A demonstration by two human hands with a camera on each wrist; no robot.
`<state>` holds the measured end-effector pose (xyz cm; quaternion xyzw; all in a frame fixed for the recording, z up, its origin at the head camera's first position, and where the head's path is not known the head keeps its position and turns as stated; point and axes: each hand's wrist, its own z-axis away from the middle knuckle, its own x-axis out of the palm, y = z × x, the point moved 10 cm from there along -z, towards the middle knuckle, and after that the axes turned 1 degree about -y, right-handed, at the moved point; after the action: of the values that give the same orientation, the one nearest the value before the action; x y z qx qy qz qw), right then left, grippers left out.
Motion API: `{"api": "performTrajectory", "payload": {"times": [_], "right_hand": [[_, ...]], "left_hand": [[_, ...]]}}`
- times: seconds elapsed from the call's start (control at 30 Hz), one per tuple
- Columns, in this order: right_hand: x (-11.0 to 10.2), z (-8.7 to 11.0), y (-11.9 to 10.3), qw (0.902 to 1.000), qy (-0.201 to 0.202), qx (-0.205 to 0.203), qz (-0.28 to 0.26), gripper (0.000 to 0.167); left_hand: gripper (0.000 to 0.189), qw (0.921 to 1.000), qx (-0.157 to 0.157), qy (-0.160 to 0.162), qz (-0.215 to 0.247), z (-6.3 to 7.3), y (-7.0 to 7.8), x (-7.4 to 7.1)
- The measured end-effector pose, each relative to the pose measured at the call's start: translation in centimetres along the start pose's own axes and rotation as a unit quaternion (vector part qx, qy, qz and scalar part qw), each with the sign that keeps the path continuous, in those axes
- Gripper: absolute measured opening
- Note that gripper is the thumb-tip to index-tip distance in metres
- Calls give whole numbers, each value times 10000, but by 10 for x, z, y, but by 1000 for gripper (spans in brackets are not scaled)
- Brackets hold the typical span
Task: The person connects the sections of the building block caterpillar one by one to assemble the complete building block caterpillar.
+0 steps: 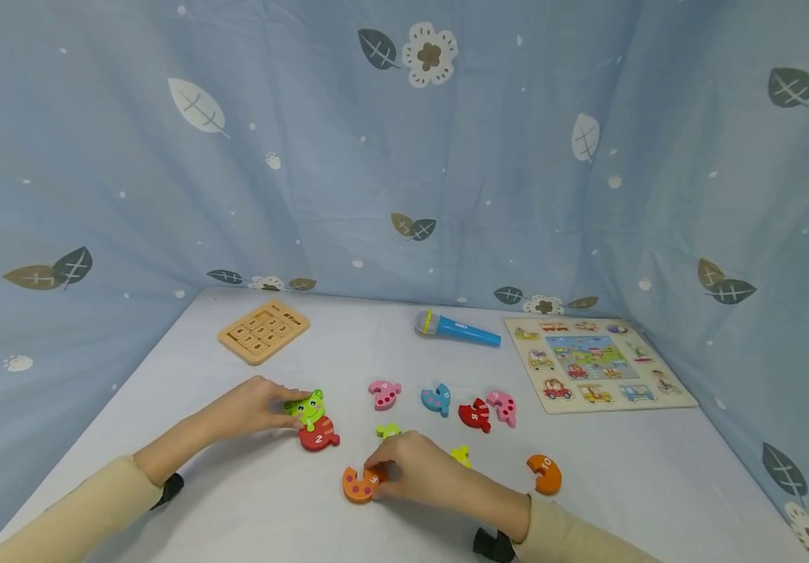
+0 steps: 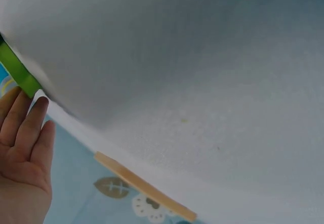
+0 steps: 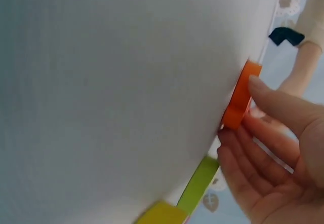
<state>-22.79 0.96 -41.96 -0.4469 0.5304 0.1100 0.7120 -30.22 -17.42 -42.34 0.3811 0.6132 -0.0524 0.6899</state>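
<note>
Spots [image 1: 357, 490] on orange piece [image 1: 359, 486], head view only

- Two hands: one left hand [image 1: 252, 408], one right hand [image 1: 421, 471]
- One green piece [image 1: 308, 408], with a face
- Two red pieces [image 1: 316, 439] [image 1: 473, 417], one numbered 2, the other 8
- Two pink pieces [image 1: 384, 396] [image 1: 503, 407]
- One blue piece [image 1: 435, 401]
- Two orange pieces [image 1: 358, 489] [image 1: 549, 475]
- Two yellow-green pieces [image 1: 388, 430] [image 1: 460, 454], both partly hidden
- Ten pieces in all
- One number board [image 1: 264, 332]
- One microphone [image 1: 462, 330]
- One picture board [image 1: 590, 358]
- Two sleeves [image 1: 84, 508] [image 1: 576, 536]
- One bench [image 1: 186, 371]
</note>
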Motion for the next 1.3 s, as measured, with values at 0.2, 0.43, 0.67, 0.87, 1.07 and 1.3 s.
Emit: {"api": "performTrajectory", "payload": {"times": [0.2, 0.43, 0.67, 0.87, 1.07, 1.3], "right_hand": [[-3, -10, 1, 9988, -20, -423, 238, 33], [-9, -19, 4, 9983, 27, -488, 309, 35], [-18, -9, -3, 9960, 566, 25, 684, 34], [-17, 6, -11, 9955, 684, 141, 643, 33], [-16, 9, -6, 9946, 788, 229, 633, 39], [-12, 2, -4, 9961, 643, 173, 580, 34]], "left_hand": [[57, 9998, -161, -9, 94, -1, -2, 0], [57, 9996, -264, 54, 44, -1, -3, 0], [57, 9998, -78, -9, -177, 4, -1, 0], [50, 9992, 195, 125, -323, 10, 3, -8], [48, 9995, 78, 117, -292, 13, -1, -9], [41, 9994, 140, 101, -310, 14, -1, -5]]}}
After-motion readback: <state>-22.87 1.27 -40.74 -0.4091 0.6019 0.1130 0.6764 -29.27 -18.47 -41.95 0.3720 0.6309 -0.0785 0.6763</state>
